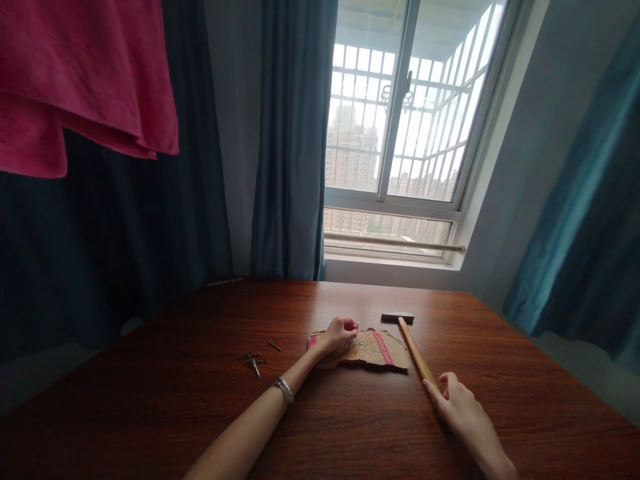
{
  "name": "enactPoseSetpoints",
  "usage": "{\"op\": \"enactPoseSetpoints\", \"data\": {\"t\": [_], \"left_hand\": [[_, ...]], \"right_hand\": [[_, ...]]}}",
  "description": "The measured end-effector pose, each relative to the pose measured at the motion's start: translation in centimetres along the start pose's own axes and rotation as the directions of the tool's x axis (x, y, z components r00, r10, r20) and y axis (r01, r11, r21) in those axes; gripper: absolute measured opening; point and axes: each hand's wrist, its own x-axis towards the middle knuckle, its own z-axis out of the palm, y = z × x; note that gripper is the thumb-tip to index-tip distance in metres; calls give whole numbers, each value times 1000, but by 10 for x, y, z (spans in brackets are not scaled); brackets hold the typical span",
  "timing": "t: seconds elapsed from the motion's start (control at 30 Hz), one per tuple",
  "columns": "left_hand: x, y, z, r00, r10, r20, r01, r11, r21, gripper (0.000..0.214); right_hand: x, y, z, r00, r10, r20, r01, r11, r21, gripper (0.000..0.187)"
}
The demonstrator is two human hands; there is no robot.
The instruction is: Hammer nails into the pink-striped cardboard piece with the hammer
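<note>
I see the hammer with its dark head beyond and to the right of the cardboard, set crosswise. Its pale wooden handle slants back toward me and to the right; I can't tell whether the head touches the desk. The cardboard lies on the desk, brown and ragged-edged, its face dotted with many dark specks. I make out a pink strip slanting down its right part and more pink at its left end. Left of it I see thin nails lying loosely crossed, with one nail apart, nearer the cardboard.
</note>
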Motion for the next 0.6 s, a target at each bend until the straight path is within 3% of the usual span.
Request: {"op": "enactPoseSetpoints", "data": {"t": [0.1, 0.2, 0.3, 0.37, 0.43, 0.53, 0.6], "left_hand": [[1, -2, 1, 1000, -3, -6, 3, 1000, 13, 17], [1, -3, 1, 1000, 8, -18, -8, 1000, 6, 16], [-1, 0, 0, 1000, 11, -19, -11, 1000, -11, 16], [-1, 2, -1, 1000, 2, -8, -2, 1000, -3, 16], [-2, 3, -3, 1000, -6, 2, 5, 1000, 14, 17], [-2, 4, -3, 1000, -7, 3, 7, 999, 38, 17], [-2, 4, -3, 1000, -7, 2, 7, 999, 39, 17]], "right_hand": [[-5, -15, 5, 996, -87, 5, 87, 989, -119, 38], [0, -21, 6, 996, -94, 2, 92, 975, -202, 29], [13, -17, 2, 992, -118, 37, 122, 985, -124, 21], [24, -13, 0, 990, -118, 70, 117, 993, 24, 15], [34, -9, 1, 989, -31, 144, -2, 975, 222, 9], [44, -4, 4, 942, 133, 308, -261, 869, 421, 9], [48, -1, 6, 944, 154, 293, -283, 835, 473, 8]]}}
